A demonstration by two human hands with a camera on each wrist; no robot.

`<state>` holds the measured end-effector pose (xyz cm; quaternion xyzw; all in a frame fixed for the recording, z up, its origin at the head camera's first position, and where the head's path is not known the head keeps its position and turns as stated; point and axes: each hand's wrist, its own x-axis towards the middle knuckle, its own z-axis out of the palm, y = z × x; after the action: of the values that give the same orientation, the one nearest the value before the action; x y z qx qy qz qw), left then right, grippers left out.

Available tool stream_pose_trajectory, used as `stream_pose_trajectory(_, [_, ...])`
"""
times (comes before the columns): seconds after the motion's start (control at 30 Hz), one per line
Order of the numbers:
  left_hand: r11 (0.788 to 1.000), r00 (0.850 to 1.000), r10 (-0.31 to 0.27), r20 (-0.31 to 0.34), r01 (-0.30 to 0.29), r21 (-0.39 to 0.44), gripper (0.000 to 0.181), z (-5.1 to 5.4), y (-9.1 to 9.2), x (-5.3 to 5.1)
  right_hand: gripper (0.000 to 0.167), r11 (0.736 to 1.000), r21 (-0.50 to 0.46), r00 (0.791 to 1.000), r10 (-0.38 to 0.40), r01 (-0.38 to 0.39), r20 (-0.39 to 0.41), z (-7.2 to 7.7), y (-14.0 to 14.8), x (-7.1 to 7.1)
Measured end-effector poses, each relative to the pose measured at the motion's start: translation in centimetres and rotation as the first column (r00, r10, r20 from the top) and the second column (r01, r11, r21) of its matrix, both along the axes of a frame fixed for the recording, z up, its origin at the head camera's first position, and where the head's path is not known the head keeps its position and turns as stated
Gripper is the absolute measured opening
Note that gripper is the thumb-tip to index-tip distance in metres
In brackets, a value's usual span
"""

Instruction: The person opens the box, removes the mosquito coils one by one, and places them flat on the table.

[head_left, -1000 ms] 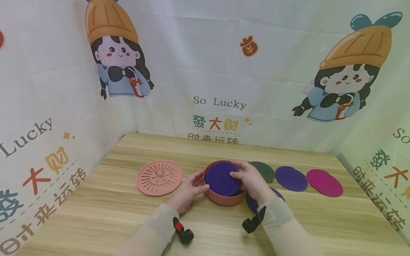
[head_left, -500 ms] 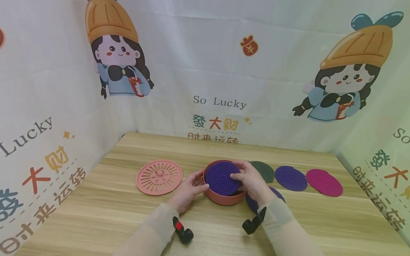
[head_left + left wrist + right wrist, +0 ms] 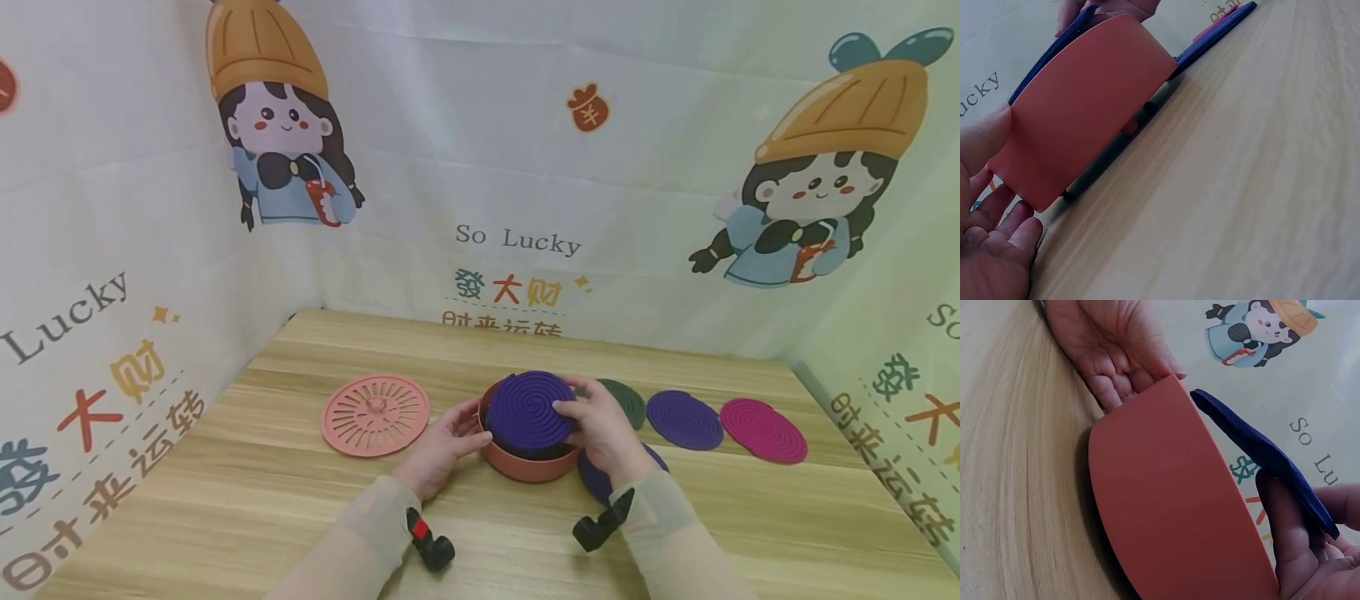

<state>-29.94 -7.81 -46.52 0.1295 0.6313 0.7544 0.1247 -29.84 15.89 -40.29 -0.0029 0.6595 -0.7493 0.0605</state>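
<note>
A printed cloth backdrop (image 3: 450, 150) is enclosing a wood-grain bench (image 3: 510, 546), where a person is working over a coral bowl (image 3: 531, 470). The right hand (image 3: 606, 432) is holding a purple coil disc (image 3: 534, 408) just over the bowl's mouth, thumb above and fingers beneath, pinching its edge; the fingers of the left hand (image 3: 442, 450) are curling under the bowl's side, the thumb pressing near its rim. The disc is tilting, its right side higher, its left edge lying so close to the rim that contact is impossible to tell. Good handling is probably calling for a steady bowl, a light pinch that is not bending the coil, and that low edge passing the rim without scraping. A second purple coil (image 3: 595, 482) is lying under the right hand's wrist and a green coil (image 3: 628, 403) is showing just beyond, likely crowding that side; a slotted pink lid (image 3: 375, 415) is resting at left, while open room is showing behind the bowl.
</note>
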Motion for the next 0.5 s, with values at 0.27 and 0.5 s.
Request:
stream_pose_trajectory(0.27, [1.000, 1.000, -0.012, -0.009, 0.012, 0.006, 0.066, 0.0, -0.1, -0.1, 0.058, 0.994, -0.111, 0.999, -0.021, 0.024, 0.027, 0.3, 1.5, 0.3])
stream_pose_trajectory(0.5, [1.000, 1.000, -0.005, -0.010, 0.005, 0.004, 0.066, 0.0, 0.0, 0.0, 0.058, 0.984, -0.172, 0.998, -0.032, 0.039, 0.047, 0.5, 3.4, 0.8])
